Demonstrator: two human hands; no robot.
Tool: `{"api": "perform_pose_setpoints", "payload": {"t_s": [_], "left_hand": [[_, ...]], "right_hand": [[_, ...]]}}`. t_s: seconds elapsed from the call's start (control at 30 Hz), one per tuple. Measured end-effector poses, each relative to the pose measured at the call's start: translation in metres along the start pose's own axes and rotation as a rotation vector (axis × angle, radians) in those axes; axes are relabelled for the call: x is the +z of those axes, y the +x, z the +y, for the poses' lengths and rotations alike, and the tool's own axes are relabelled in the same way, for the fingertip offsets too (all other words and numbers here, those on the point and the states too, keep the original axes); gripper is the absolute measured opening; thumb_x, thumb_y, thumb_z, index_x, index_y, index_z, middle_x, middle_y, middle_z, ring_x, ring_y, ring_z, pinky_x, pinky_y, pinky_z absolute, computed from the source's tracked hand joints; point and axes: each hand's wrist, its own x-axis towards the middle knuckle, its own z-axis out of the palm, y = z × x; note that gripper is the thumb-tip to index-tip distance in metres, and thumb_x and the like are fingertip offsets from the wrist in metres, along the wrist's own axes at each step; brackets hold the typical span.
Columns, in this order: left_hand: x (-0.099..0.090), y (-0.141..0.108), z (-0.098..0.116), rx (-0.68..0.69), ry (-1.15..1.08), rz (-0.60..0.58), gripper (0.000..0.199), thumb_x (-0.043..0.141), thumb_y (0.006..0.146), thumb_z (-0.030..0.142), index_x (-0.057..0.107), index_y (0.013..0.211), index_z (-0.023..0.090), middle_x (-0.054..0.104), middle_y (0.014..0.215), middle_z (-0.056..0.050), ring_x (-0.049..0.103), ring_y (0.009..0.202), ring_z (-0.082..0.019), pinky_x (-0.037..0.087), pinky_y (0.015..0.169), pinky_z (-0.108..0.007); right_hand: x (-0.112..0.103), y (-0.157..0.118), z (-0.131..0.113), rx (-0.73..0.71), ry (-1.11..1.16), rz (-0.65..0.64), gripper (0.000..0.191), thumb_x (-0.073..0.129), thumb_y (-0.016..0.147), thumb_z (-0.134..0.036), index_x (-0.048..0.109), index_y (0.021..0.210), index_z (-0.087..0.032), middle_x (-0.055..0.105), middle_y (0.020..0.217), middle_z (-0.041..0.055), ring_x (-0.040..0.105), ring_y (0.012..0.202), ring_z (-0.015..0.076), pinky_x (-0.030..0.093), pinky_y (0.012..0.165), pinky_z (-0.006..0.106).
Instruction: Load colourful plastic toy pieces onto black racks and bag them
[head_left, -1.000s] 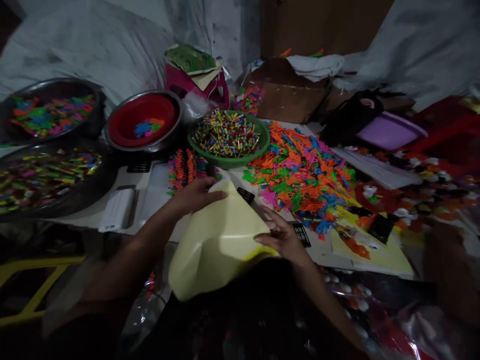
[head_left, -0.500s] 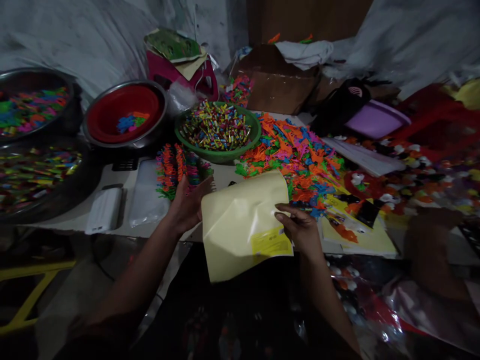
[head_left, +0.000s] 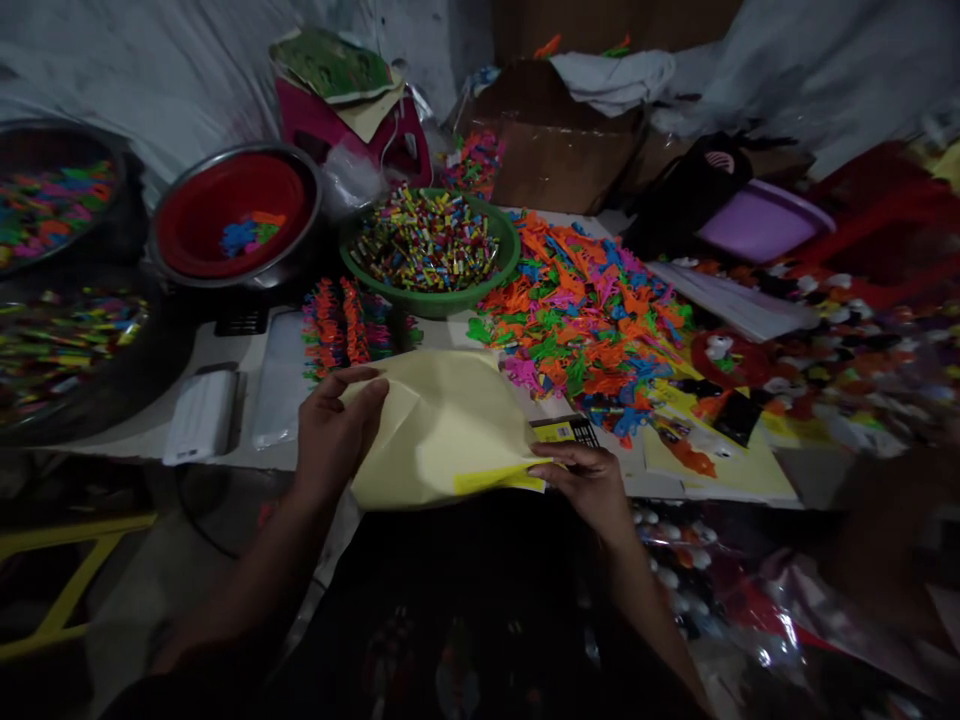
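Off-white counter (head_left: 210, 348) spans the pic L to R, crowded w/ small plastic bits. Brown cardboard box (head_left: 559, 160) up top, R of ctr, w/ white cloth over its top edge. Big loose heap of orange, green, pink & blue plastic pieces (head_left: 592, 310) below it, ctr-R. Far L: dark round metal basin (head_left: 161, 375) w/ multicol. bits, partly cut off by the frame; another dark basin above it. Upper L: silver metal basin (head_left: 259, 280) w/ red plastic bowl (head_left: 202, 215) sitting inside, a few blue, orange & green bits in that. Magenta plastic stool (head_left: 322, 120) behind, w/ green printed packet on top. Round green plastic basin (head_left: 420, 303) in upper ctr, full of small striped multicol. pieces, just beside the heap. Pale yellow flexible sheet w/ bright yellow strip (head_left: 450, 410) is mid-frame, bent, held up at the counter's near edge, btm edge over the person's dark clothing. L hand (head_left: 337, 435): thumb & fingers closed on sheet's L edge. R hand (head_left: 589, 490): fingers pinching its lower R corner. Rows of orange & multicol. pieces (head_left: 356, 320) lie just above L hand; white rectangular block (head_left: 201, 415) farther L. Smallest: black-and-yellow printed card (head_left: 577, 432), just above R hand, partly hidden.
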Motion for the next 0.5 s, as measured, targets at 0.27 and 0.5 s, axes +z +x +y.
{"api": "perform_pose_setpoints", "payload": {"t_s": [0.27, 0.5], "left_hand": [[-0.046, -0.001, 0.015, 0.19, 0.216, 0.249, 0.02, 0.07, 0.058, 0.028, 0.062, 0.074, 0.018, 0.057, 0.056, 0.007, 0.049, 0.046, -0.005, 0.039, 0.042, -0.014], [-0.083, -0.026, 0.046, 0.19, 0.212, 0.407, 0.022, 0.071, 0.049, 0.02, 0.062, 0.068, 0.017, 0.047, 0.036, 0.008, 0.028, 0.024, -0.004, 0.016, 0.021, -0.014]], "right_hand": [[0.018, -0.011, -0.005, -0.352, 0.077, -0.067, 0.015, 0.066, 0.071, -0.021, 0.07, 0.078, -0.034, 0.069, 0.084, -0.0006, 0.063, 0.08, 0.0167, 0.052, 0.071, 0.032], [0.045, 0.002, 0.007, -0.281, 0.116, -0.192, 0.046, 0.07, 0.066, -0.034, 0.057, 0.11, -0.037, 0.041, 0.132, 0.0018, 0.045, 0.116, 0.0211, 0.039, 0.096, 0.039]]}}
